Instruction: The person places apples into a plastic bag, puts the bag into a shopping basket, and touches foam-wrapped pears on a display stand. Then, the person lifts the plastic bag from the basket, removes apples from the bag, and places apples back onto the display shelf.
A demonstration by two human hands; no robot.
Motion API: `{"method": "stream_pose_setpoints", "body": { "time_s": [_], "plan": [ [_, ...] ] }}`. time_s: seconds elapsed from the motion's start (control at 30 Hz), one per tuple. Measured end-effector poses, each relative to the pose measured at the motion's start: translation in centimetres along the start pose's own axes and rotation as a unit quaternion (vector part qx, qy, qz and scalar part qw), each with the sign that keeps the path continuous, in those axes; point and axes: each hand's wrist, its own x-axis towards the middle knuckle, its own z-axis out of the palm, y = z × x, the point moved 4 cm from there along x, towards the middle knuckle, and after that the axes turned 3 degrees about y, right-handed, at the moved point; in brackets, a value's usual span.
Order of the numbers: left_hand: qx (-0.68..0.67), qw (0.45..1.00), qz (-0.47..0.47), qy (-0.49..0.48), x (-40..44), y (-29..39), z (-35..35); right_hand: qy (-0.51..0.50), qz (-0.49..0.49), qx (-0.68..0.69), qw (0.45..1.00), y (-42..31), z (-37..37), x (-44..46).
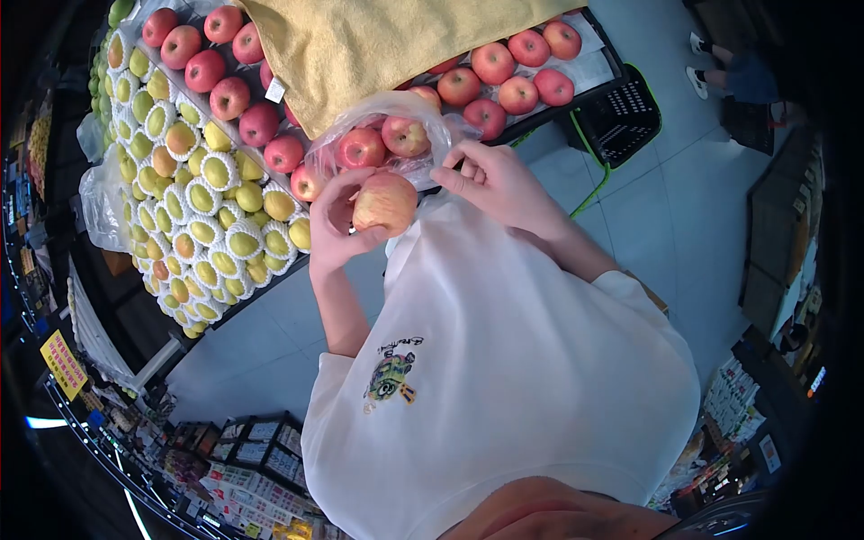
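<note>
My left hand (330, 225) is closed around a red-and-yellow apple (385, 203), held in front of my chest. Just beyond it, a clear plastic bag (438, 135) lies open at the edge of the apple display, with apples (361, 148) visible in it. The fingers of my right hand (493, 180) are pinched together at the bag's right rim. Rows of red apples (205, 68) fill the display on both sides of a yellow cloth (351, 54) draped over its middle.
Yellow-green fruit (219, 171) in white foam nets is piled at the left. A black basket (625, 117) with a green handle stands right of the display. Another person's legs (711, 67) show at the upper right. Stocked shelves (256, 450) are at the lower left.
</note>
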Motion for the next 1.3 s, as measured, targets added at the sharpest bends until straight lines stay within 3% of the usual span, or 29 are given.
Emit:
{"method": "stream_pose_setpoints", "body": {
  "time_s": [0.03, 0.07, 0.13, 0.17, 0.2, 0.27, 0.4, 0.47, 0.5, 0.57, 0.63, 0.83, 0.93, 1.0, 1.07, 1.13, 1.2, 1.27, 1.3],
  "plan": [
    [0.017, 0.997, -0.024, 0.07, -0.2, -0.4, -1.3, 0.119, -0.04, -0.039, 0.991, 0.0, -0.4, 0.1],
    [0.035, 0.988, -0.046, 0.14, -0.3, -0.9, -2.4, 0.118, -0.041, -0.04, 0.991, 0.5, 0.1, 0.8],
    [0.071, 0.981, -0.022, 0.179, 0.5, -1.1, -2.7, 0.356, -0.213, -0.123, 0.902, -0.3, -0.7, 1.6],
    [0.132, 0.973, -0.001, 0.192, 0.9, -0.8, -2.7, 0.371, -0.213, -0.163, 0.889, -0.5, -0.6, 2.0],
    [0.193, 0.96, 0.021, 0.204, 1.5, -0.5, -2.5, 0.37, -0.216, -0.164, 0.889, 0.3, -0.5, 2.8],
    [0.251, 0.942, 0.046, 0.218, 2.6, -0.3, -1.8, 0.219, -0.164, -0.052, 0.96, 3.0, 0.4, 5.5],
    [0.3, 0.915, 0.058, 0.263, 4.0, -0.4, -0.9, 0.181, -0.194, 0.09, 0.96, 3.2, 0.6, 7.5],
    [0.356, 0.889, 0.068, 0.279, 4.7, -0.7, -0.5, 0.138, -0.23, 0.254, 0.929, 3.1, 1.3, 8.4],
    [0.425, 0.856, 0.096, 0.277, 5.1, -0.5, -0.2, 0.139, -0.231, 0.255, 0.929, 2.6, 1.3, 8.3],
    [0.424, 0.846, 0.096, 0.308, 6.0, -0.6, 0.3, 0.087, -0.248, 0.306, 0.915, 1.0, 1.6, 8.1],
    [0.43, 0.826, 0.083, 0.355, 6.9, -0.8, 0.4, 0.069, -0.258, 0.319, 0.909, 0.3, 2.0, 8.0],
    [0.489, 0.8, 0.121, 0.326, 9.6, -1.6, 0.6, 0.082, -0.266, 0.273, 0.921, 0.1, 3.3, 8.0],
    [0.46, 0.82, 0.131, 0.313, 10.4, -2.3, 0.7, 0.057, -0.265, 0.252, 0.929, -0.1, 3.4, 7.7],
    [0.453, 0.828, 0.141, 0.3, 11.0, -2.7, 0.8, 0.091, -0.289, 0.207, 0.93, -0.5, 2.9, 6.9],
    [0.445, 0.835, 0.151, 0.287, 11.3, -2.7, 1.1, 0.092, -0.298, 0.245, 0.918, 0.4, 3.3, 7.4],
    [0.475, 0.813, 0.179, 0.285, 11.1, -2.5, 1.7, 0.101, -0.294, 0.244, 0.919, 0.0, 2.7, 7.0],
    [0.456, 0.825, 0.178, 0.281, 11.1, -2.7, 1.8, 0.108, -0.29, 0.244, 0.919, 0.5, 1.9, 6.9],
    [0.507, 0.798, 0.14, 0.293, 10.9, -3.0, 1.8, 0.091, -0.267, 0.27, 0.92, 2.1, 1.2, 8.0],
    [0.507, 0.802, 0.115, 0.294, 10.7, -2.3, 2.3, 0.134, -0.284, 0.305, 0.899, 3.2, 0.3, 8.8]
  ]
}}
